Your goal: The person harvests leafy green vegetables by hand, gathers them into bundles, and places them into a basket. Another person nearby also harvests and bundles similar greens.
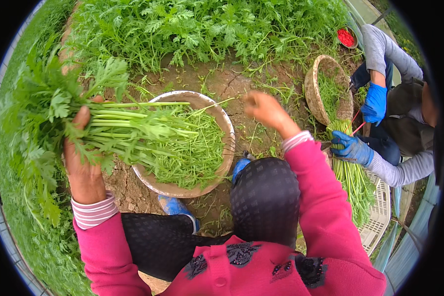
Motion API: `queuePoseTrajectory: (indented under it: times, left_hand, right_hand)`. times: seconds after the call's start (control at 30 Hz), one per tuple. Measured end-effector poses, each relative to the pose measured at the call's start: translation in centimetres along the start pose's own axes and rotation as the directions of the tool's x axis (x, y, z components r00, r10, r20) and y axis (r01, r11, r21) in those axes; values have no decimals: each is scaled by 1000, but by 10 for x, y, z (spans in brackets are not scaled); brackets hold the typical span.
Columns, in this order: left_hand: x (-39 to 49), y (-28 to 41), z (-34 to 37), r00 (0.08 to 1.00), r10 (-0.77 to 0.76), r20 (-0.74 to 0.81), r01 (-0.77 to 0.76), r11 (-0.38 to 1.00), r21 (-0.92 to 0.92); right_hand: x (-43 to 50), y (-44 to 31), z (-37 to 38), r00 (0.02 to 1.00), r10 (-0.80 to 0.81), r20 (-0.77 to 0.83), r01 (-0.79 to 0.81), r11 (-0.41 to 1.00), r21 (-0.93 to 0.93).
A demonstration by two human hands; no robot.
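My left hand [82,159] grips a thick bunch of leafy green stalks [133,127], its leaves to the left and its stem ends to the right. The stems lie above a round basin [227,162] with a white rim, which holds loose green trimmings [192,162]. My right hand [264,111] is right of the basin, its fingers curled and blurred. A thin stem [216,104] reaches towards its fingertips; whether the hand holds it, I cannot tell.
A co-worker's blue-gloved hands [355,150] hold a large bundle of stalks [349,177] and a red tie at the right. A second basin [310,92], a white plastic crate [379,218] and a bowl of red pieces [346,37] are near. Leafy plants [207,29] grow ahead.
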State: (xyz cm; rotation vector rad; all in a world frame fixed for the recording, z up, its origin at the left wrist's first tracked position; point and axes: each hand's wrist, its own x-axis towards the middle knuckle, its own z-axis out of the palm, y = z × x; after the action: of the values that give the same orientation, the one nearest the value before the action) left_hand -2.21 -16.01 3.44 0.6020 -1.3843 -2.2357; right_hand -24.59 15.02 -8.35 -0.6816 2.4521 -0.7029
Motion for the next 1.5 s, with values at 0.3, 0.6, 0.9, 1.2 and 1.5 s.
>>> queuePoseTrajectory:
  times: [0.3,0.6,0.9,1.2,1.5]
  left_hand:
    - [10,5,-15,984,77,-158,-93,991,-93]
    - [19,-11,-17,972,118,-202,-138,986,-90]
    - [3,-15,12,987,127,-93,-144,970,-194]
    - [-45,4,26,988,148,36,-137,967,-215]
    - [-54,8,40,994,80,-73,-93,978,-187]
  right_hand:
    - [-66,143,177,979,155,131,-88,906,-414]
    - [-85,96,88,980,190,64,-164,580,798]
    - [-151,-85,-79,938,-307,-158,344,786,514]
    - [-133,-142,30,914,-392,-106,386,758,525]
    - [-129,-130,81,942,-318,-108,309,693,651]
